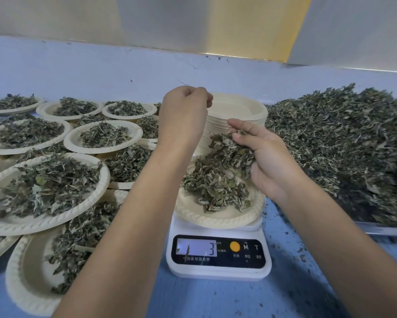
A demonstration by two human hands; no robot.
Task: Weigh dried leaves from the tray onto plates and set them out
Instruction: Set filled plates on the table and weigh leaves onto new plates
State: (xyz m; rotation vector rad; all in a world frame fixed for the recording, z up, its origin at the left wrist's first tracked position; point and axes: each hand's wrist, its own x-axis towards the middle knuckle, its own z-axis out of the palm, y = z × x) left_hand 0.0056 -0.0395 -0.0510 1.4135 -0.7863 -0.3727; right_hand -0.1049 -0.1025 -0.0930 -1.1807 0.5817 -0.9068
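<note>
Dried leaves (231, 154) gripped by right hand (264, 157) over plate (215, 218); left hand (183, 111) curled.

Hidden and cut off around the scale (218, 269)
Its display (196, 247) reads 3; anything left of that digit is too faint to tell. Behind it, the left hand (183, 111) covers part of the stack of empty plates (238, 109), its fingertips out of sight. The dried leaves (231, 152) held in the right hand (270, 157) hide that stack's foot. Left of the scale the left forearm (144, 203) hides filled plates (120, 185); right of it the tray (381, 230) runs off the edge.
</note>
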